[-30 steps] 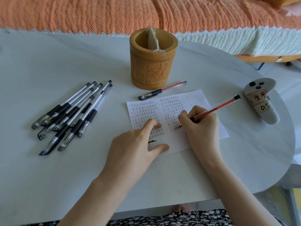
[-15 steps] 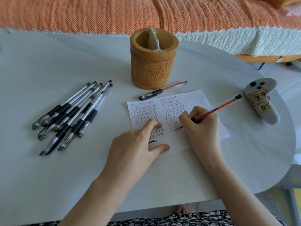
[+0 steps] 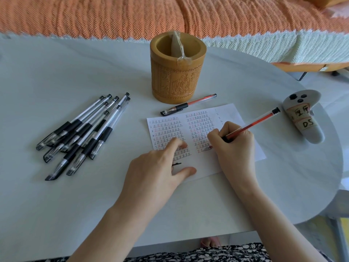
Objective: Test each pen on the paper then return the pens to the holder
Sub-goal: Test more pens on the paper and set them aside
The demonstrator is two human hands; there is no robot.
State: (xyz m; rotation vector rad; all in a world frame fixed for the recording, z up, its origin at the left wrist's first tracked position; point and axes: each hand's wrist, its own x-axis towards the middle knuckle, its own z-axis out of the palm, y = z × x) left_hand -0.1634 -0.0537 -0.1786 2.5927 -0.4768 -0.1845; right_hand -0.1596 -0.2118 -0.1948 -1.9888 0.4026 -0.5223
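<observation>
A white paper (image 3: 229,112) covered in rows of red and black marks lies mid-table. My right hand (image 3: 235,148) grips a red pen (image 3: 258,121), its tip touching the paper's lower middle. My left hand (image 3: 156,171) presses flat on the paper's lower left, fingers spread, with a small black pen cap (image 3: 177,164) partly hidden between its fingers. A second capped red pen (image 3: 188,104) lies just above the paper. Several black pens (image 3: 83,133) lie in a pile at the left. The carved bamboo holder (image 3: 177,72) stands behind the paper, a taped scrap inside it.
A grey controller (image 3: 302,118) with paper labels rests near the table's right edge. An orange and white blanket (image 3: 170,16) runs along the far side. The white table (image 3: 56,72) curves away at the right.
My right hand and the red pen have shifted very slightly while writing. The left hand and everything else stay put.
</observation>
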